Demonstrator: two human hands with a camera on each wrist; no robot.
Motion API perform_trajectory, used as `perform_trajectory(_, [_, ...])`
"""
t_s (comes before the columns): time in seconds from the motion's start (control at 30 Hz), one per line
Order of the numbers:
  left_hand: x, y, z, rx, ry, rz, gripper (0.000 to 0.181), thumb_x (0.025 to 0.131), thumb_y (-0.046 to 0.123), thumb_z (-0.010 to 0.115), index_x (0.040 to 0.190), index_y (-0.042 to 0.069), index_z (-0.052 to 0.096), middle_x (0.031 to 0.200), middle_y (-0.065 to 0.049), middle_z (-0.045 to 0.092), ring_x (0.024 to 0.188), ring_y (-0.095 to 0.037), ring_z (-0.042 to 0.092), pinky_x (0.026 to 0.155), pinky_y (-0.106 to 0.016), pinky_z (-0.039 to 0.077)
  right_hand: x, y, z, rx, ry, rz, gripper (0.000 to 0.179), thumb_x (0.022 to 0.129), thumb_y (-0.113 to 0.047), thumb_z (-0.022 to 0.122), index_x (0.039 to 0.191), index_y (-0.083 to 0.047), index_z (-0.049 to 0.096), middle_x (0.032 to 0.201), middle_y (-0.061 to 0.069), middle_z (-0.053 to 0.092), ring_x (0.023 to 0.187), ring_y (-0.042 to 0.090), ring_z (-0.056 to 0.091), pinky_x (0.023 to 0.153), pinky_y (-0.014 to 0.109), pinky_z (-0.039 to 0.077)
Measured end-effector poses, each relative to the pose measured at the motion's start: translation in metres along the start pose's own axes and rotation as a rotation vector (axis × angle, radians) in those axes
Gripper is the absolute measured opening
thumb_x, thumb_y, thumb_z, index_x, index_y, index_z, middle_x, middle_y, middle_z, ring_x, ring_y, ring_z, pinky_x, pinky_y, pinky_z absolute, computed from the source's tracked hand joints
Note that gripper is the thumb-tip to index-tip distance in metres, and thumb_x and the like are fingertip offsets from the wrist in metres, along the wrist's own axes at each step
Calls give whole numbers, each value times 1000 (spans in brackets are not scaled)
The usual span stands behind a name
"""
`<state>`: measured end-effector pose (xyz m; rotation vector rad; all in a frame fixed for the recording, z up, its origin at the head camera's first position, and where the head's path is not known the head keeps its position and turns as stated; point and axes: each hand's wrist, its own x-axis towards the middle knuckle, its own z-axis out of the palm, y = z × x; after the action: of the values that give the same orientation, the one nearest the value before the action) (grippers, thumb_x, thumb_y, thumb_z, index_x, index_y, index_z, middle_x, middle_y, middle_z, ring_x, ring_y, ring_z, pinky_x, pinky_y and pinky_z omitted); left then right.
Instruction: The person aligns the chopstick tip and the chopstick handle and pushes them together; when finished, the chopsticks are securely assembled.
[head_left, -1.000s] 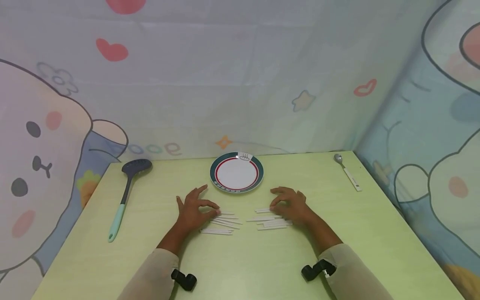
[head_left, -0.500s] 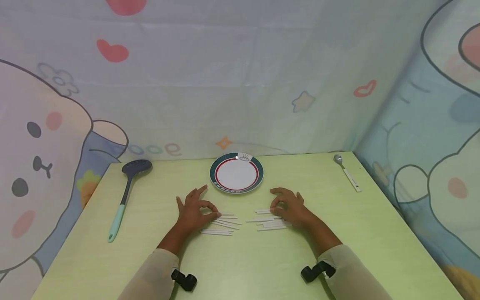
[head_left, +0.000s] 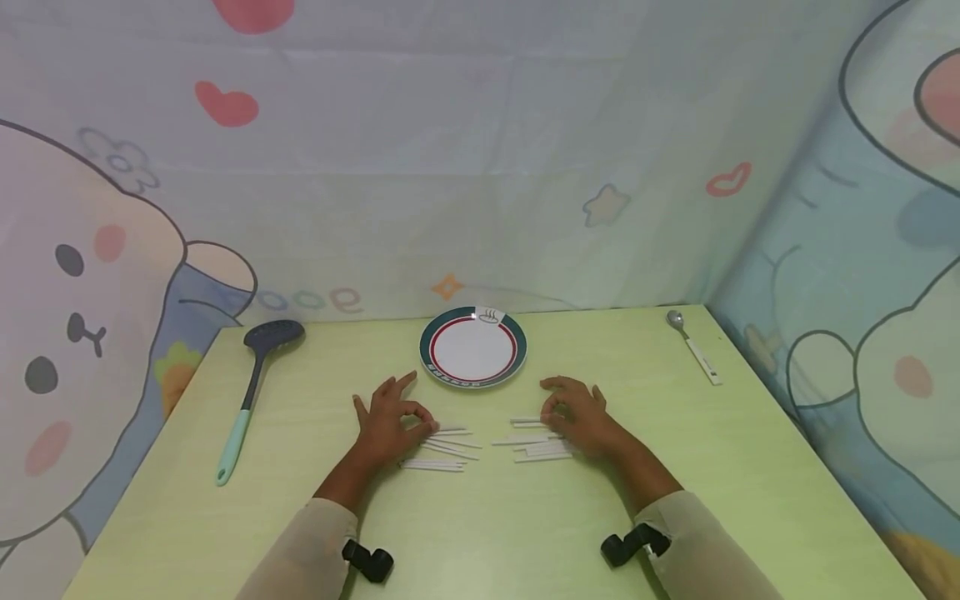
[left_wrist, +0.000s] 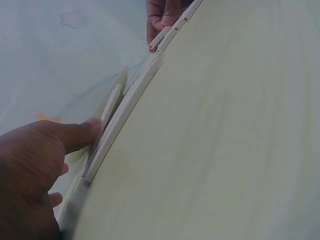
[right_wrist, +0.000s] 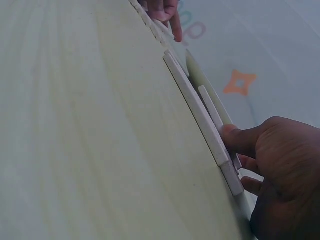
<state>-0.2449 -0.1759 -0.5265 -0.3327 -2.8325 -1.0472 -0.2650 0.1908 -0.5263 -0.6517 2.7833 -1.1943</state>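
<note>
Two loose groups of thin white sticks lie on the table, a left group (head_left: 435, 468) and a right group (head_left: 543, 457). Thumb and index finger of my left hand (head_left: 386, 425) pinch a white stick (left_wrist: 111, 104) at the far side of the left group. My right hand (head_left: 587, 417) likewise pinches a white stick (right_wrist: 211, 106) at the outer end of the right group. The other fingers of both hands are spread away from the sticks. Fingertips hide the outer ends of some sticks.
A plate (head_left: 474, 347) with a green rim stands behind the sticks. To the left lies a slotted spoon (head_left: 255, 375) with a mint handle. At the back right is a small spoon (head_left: 693, 346) with a white handle. A printed cloth (head_left: 450, 150) hangs behind the table (head_left: 480, 533).
My left fingertips have shifted very slightly left with their stick. Sticks near my right hand have also moved a little left. Otherwise both hands hold nearly the same pose.
</note>
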Motion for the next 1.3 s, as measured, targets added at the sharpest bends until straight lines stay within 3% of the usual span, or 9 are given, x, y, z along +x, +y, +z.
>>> perform_trajectory(0.2, [1, -5, 2, -22, 34, 33, 15, 98, 23, 80, 84, 18, 78, 169, -16, 48, 163, -53, 26, 116, -92, -8, 2, 1, 2, 11, 22, -20, 18, 107, -10, 66, 93, -20, 67, 156, 18, 58, 159, 47, 35, 121, 84, -1])
perform_trajectory(0.3, [1, -8, 3, -28, 63, 79, 16, 101, 19, 78, 85, 16, 74, 165, -17, 52, 160, -54, 30, 116, -94, -3, 3, 0, 3, 16, 41, -37, 17, 107, -10, 66, 94, -20, 66, 152, 17, 61, 156, 46, 39, 122, 82, 5])
perform_trajectory(0.43, [2, -9, 5, -23, 131, 174, 11, 102, 14, 75, 92, 12, 69, 145, -18, 67, 145, -53, 45, 119, -86, 16, 4, -2, 3, 8, 79, -80, 12, 107, -11, 67, 97, -18, 66, 142, 15, 68, 147, 45, 49, 121, 76, 20])
perform_trajectory(0.57, [1, -6, 3, -49, 138, 147, 7, 104, 14, 73, 102, 9, 68, 114, -14, 73, 127, -42, 56, 114, -69, 27, 2, -4, 3, 15, 88, -29, 6, 109, -16, 66, 103, -20, 68, 128, 10, 70, 136, 39, 56, 119, 70, 28])
perform_trajectory(0.7, [-1, -3, 1, -94, 130, 92, 8, 104, 14, 75, 105, 7, 73, 99, -9, 70, 104, -27, 60, 104, -51, 40, 1, -6, 2, 31, 92, 23, 5, 110, -20, 66, 107, -19, 70, 118, 5, 71, 124, 29, 62, 115, 59, 40])
perform_trajectory(0.83, [-3, -2, 0, -135, 129, 102, 10, 105, 12, 73, 111, 7, 78, 101, -6, 74, 98, -20, 65, 90, -40, 53, 1, -8, 3, 66, 99, 8, 10, 108, -16, 68, 115, -15, 75, 118, 4, 75, 124, 28, 66, 113, 56, 48])
perform_trajectory(1.03, [-3, -1, -1, -171, 123, 174, 11, 105, 8, 72, 113, 7, 80, 108, -7, 77, 105, -24, 72, 94, -40, 57, 3, -9, 3, 120, 117, -52, 22, 106, -9, 70, 123, -14, 82, 119, 3, 78, 126, 30, 69, 116, 58, 48])
perform_trajectory(1.17, [-3, 1, -1, -187, 108, 148, 7, 105, 8, 72, 111, 7, 75, 110, -7, 76, 104, -22, 70, 94, -37, 55, 5, -11, 4, 142, 141, -98, 19, 104, -9, 74, 120, -11, 83, 114, 3, 80, 118, 24, 72, 111, 46, 53])
perform_trajectory(1.3, [-2, 3, -1, -211, 83, 104, 7, 106, 10, 70, 113, 7, 72, 110, -7, 75, 103, -19, 67, 96, -37, 54, 7, -18, 4, 193, 155, -82, 17, 101, -13, 79, 116, -13, 85, 112, 0, 81, 115, 19, 72, 109, 42, 52])
